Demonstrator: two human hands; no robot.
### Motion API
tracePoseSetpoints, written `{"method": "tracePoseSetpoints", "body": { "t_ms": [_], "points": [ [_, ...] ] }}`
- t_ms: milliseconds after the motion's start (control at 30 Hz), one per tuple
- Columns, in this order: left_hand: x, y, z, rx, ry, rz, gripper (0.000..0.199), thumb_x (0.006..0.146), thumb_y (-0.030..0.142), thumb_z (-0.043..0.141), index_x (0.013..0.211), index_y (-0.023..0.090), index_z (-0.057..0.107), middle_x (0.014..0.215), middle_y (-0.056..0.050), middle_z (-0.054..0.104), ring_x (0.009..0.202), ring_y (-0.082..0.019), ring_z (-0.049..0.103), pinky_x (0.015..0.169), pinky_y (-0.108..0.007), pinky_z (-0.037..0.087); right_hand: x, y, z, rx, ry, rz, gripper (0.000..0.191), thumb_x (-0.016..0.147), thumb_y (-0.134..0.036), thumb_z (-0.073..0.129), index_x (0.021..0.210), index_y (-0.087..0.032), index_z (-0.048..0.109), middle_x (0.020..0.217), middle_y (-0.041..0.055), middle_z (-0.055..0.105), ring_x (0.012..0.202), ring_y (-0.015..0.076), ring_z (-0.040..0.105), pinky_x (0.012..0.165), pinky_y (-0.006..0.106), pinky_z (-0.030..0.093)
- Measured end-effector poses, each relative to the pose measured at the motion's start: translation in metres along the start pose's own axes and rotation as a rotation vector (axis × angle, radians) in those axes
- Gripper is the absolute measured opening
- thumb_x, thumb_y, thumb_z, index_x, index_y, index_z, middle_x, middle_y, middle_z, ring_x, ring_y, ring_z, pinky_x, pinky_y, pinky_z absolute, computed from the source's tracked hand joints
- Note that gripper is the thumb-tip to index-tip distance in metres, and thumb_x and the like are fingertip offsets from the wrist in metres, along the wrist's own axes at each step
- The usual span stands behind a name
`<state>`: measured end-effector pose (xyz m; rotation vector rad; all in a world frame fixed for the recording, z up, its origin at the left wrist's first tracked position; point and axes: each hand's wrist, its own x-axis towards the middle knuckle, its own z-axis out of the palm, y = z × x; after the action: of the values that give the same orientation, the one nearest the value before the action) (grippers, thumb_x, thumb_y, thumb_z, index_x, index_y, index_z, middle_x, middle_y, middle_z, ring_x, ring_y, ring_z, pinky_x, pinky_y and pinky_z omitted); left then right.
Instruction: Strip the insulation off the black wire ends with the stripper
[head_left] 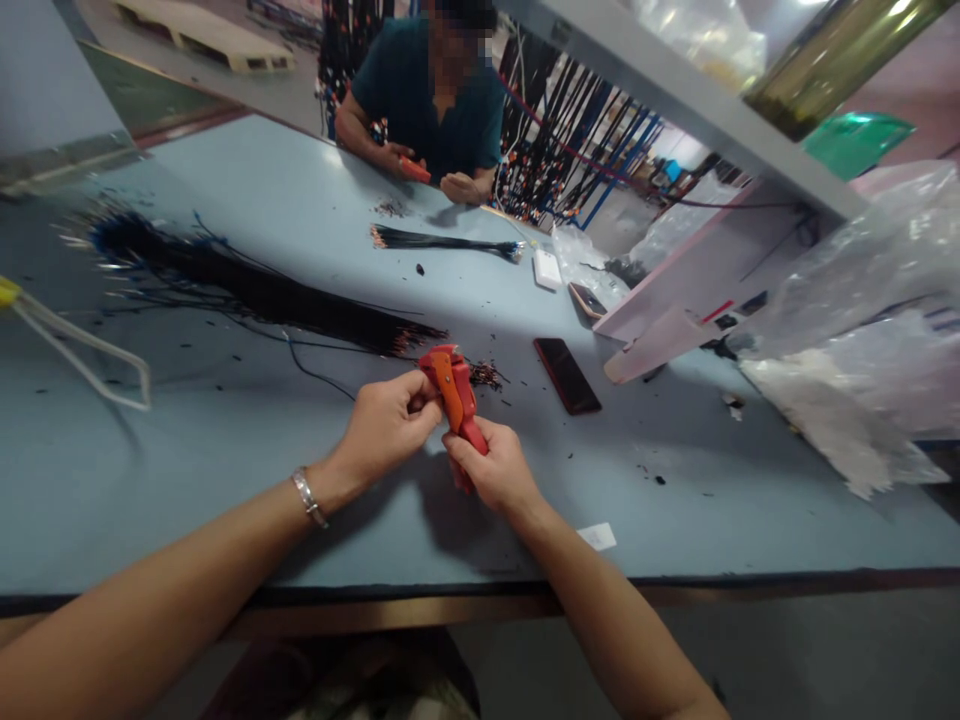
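My right hand (499, 465) is wrapped round the handles of a red and orange wire stripper (448, 385), its head pointing up and away from me. Close against the left side of that head, my left hand (394, 425) is closed in a pinch. A thin black wire (319, 375) curves across the table into the left hand; its end at the tool is hidden by the fingers. Just beyond lies a thick bundle of black wires (300, 305), with copper-coloured ends near the tool. Small cut scraps (487, 375) are heaped behind the stripper.
A phone (568, 376) lies right of the tool. Across the table (225, 500) a person (427, 100) holds an orange tool, near a smaller wire bundle (450, 242). A white wire stand (82, 350) is at left; plastic bags (862, 370) fill the right side.
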<state>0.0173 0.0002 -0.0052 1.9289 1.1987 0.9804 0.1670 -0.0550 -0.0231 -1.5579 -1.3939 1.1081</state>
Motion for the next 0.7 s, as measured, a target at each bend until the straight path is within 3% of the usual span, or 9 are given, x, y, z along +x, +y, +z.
{"method": "tracePoseSetpoints", "body": {
  "t_ms": [267, 433, 600, 700],
  "points": [
    [0.002, -0.005, 0.005, -0.034, 0.004, -0.004, 0.015, 0.076, 0.025, 0.050, 0.067, 0.016, 0.057, 0.056, 0.004, 0.054, 0.051, -0.009, 0.044, 0.050, -0.019, 0.034, 0.004, 0.004, 0.000, 0.093, 0.003, 0.007, 0.032, 0.080, -0.037, 0.062, 0.058, -0.020, 0.046, 0.040, -0.0058, 0.048, 0.033, 0.0073, 0.042, 0.036, 0.019, 0.033],
    [0.006, -0.012, 0.004, 0.037, 0.026, -0.007, 0.017, 0.078, 0.029, 0.051, 0.069, 0.017, 0.058, 0.058, 0.003, 0.058, 0.052, -0.009, 0.047, 0.052, -0.019, 0.036, 0.008, 0.008, -0.006, 0.344, 0.021, 0.102, 0.033, 0.075, -0.043, 0.067, 0.060, -0.019, 0.049, 0.042, -0.0050, 0.049, 0.031, 0.0091, 0.044, 0.032, 0.021, 0.035],
    [0.008, -0.021, -0.002, 0.165, 0.086, -0.059, 0.016, 0.080, 0.031, 0.054, 0.076, 0.020, 0.064, 0.064, 0.001, 0.066, 0.059, -0.013, 0.056, 0.059, -0.022, 0.039, 0.010, 0.014, -0.030, 0.772, -0.006, 0.211, 0.031, 0.065, -0.037, 0.073, 0.083, -0.015, 0.060, 0.067, 0.0008, 0.065, 0.055, 0.0173, 0.064, 0.053, 0.030, 0.053],
    [0.009, -0.027, -0.005, 0.202, 0.111, -0.073, 0.018, 0.082, 0.035, 0.056, 0.085, 0.023, 0.068, 0.075, 0.001, 0.071, 0.068, -0.016, 0.061, 0.062, -0.023, 0.040, 0.007, 0.014, -0.043, 0.849, -0.097, 0.213, 0.028, 0.067, -0.033, 0.070, 0.087, -0.015, 0.062, 0.074, 0.0023, 0.067, 0.064, 0.0200, 0.067, 0.062, 0.033, 0.054]
  ]
}}
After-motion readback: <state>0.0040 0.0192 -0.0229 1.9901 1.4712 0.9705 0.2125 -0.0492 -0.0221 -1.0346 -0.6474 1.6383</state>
